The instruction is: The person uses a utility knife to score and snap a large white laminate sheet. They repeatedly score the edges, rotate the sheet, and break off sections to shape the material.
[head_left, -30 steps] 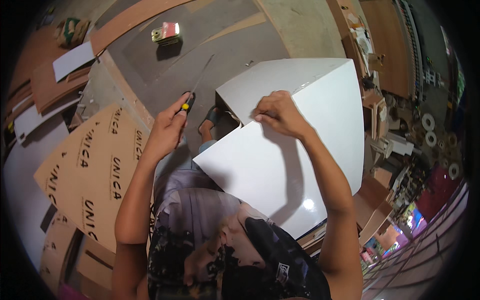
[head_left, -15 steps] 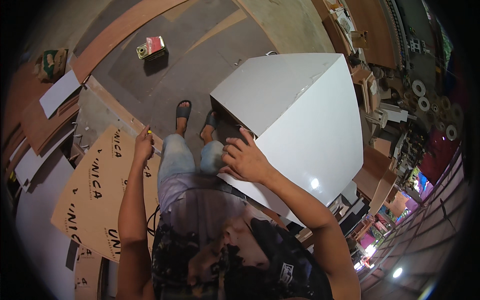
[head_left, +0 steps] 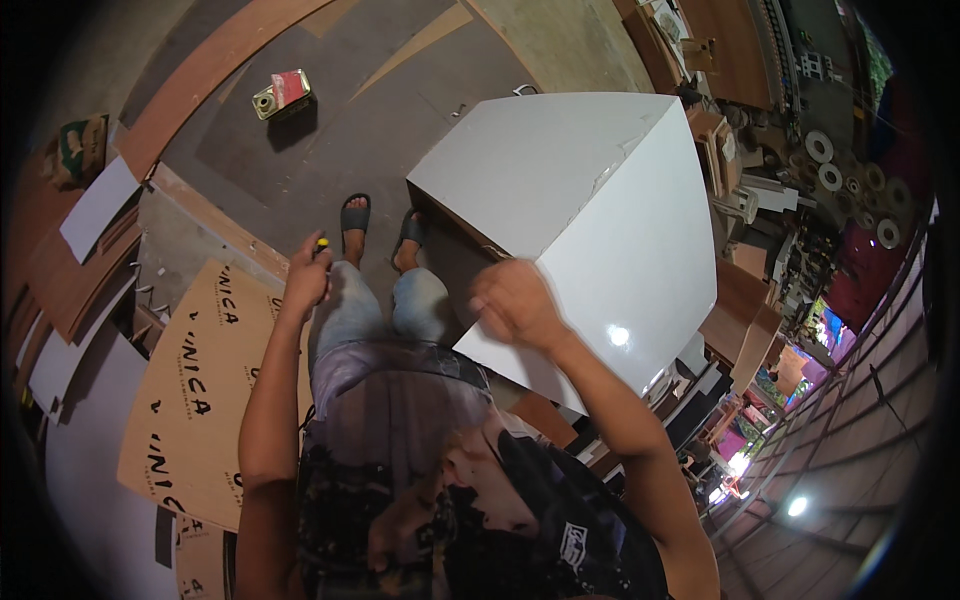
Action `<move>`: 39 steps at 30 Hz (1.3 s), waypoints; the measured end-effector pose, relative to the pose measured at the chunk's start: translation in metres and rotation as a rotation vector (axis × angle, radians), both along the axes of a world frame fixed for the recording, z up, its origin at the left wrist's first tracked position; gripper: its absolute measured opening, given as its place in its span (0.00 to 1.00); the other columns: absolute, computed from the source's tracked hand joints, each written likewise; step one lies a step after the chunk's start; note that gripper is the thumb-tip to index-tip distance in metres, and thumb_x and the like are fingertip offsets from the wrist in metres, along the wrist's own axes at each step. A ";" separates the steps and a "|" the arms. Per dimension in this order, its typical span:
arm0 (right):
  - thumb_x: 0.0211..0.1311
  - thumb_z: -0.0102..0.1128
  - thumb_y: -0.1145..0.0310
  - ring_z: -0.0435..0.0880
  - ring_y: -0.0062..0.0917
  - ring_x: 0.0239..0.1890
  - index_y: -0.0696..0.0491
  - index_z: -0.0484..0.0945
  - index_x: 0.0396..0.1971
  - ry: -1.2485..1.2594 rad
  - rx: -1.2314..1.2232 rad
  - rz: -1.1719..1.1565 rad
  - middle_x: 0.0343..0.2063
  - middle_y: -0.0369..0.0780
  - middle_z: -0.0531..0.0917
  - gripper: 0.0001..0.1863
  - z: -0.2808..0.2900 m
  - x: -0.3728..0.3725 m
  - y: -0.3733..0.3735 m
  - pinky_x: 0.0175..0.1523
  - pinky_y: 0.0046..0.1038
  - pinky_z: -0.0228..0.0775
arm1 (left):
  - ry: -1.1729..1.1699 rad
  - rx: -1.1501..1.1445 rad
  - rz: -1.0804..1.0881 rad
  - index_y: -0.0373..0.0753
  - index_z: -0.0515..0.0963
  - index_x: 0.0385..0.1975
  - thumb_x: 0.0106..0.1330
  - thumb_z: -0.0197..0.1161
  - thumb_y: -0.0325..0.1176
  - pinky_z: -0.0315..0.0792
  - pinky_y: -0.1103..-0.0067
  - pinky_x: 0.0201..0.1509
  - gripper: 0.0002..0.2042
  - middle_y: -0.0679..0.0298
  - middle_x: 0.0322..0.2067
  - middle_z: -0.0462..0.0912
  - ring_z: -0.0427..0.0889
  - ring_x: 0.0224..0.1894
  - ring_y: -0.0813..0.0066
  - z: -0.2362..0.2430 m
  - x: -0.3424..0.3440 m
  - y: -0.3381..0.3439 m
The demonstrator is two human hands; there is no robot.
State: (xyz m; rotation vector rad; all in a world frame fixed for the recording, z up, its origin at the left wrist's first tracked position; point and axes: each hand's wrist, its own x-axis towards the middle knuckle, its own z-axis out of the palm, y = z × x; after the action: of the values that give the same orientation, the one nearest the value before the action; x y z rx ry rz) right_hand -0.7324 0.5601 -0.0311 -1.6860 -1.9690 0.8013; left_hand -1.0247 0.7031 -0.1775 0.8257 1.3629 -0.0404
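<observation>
My left hand (head_left: 307, 278) is closed around a small tool with a yellow end (head_left: 321, 245); most of the tool is hidden in the fist. To the right stands a large glossy white box-like cabinet (head_left: 640, 260), its pale top and side meeting at a chipped, rough edge. Over the near corner of that cabinet is my right hand (head_left: 517, 305), slightly blurred, with its fingers curled in. What those fingers hold, if anything, is hidden. The dark open side of the cabinet faces my legs.
A rectangular can with a red label (head_left: 285, 95) stands on grey sheets ahead. Brown printed laminate sheets (head_left: 190, 390) lie at the left, beside wooden strips and white panels (head_left: 100, 210). Stacked boards (head_left: 740, 310) and several round discs (head_left: 830, 177) are beyond the cabinet.
My right hand has curled from spread fingers into a closed shape and shifted slightly right. My left hand has risen a little in view, tool still in it. The whole view has shifted slightly.
</observation>
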 end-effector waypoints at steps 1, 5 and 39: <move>0.46 0.64 0.77 0.79 0.36 0.45 0.50 0.76 0.34 -0.083 0.050 -0.111 0.40 0.38 0.81 0.13 0.005 0.023 0.004 0.51 0.38 0.69 | -0.021 -0.011 -0.025 0.37 0.62 0.69 0.71 0.52 0.32 0.63 0.82 0.14 0.26 0.66 0.26 0.73 0.69 0.15 0.82 0.013 0.012 0.002; 0.50 0.59 0.79 0.71 0.43 0.61 0.52 0.75 0.53 -0.671 -0.074 -0.261 0.56 0.41 0.76 0.25 0.030 0.128 0.012 0.62 0.43 0.62 | -0.088 -0.028 -0.041 0.37 0.63 0.68 0.71 0.53 0.32 0.63 0.82 0.14 0.25 0.66 0.26 0.73 0.69 0.14 0.82 0.020 0.033 -0.001; 0.67 0.46 0.37 0.38 0.56 0.75 0.51 0.52 0.74 -0.619 -0.238 -0.993 0.75 0.52 0.43 0.44 -0.023 -0.016 -0.109 0.71 0.65 0.31 | -0.311 -0.004 -0.325 0.36 0.65 0.39 0.61 0.70 0.34 0.66 0.81 0.12 0.18 0.60 0.22 0.77 0.71 0.13 0.79 0.094 0.217 -0.064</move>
State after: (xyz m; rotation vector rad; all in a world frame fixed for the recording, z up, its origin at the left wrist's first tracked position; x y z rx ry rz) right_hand -0.7488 0.4512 -0.0541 -2.8922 -1.0207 0.1288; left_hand -0.8082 0.6395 -0.0836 0.9987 0.9282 -0.1613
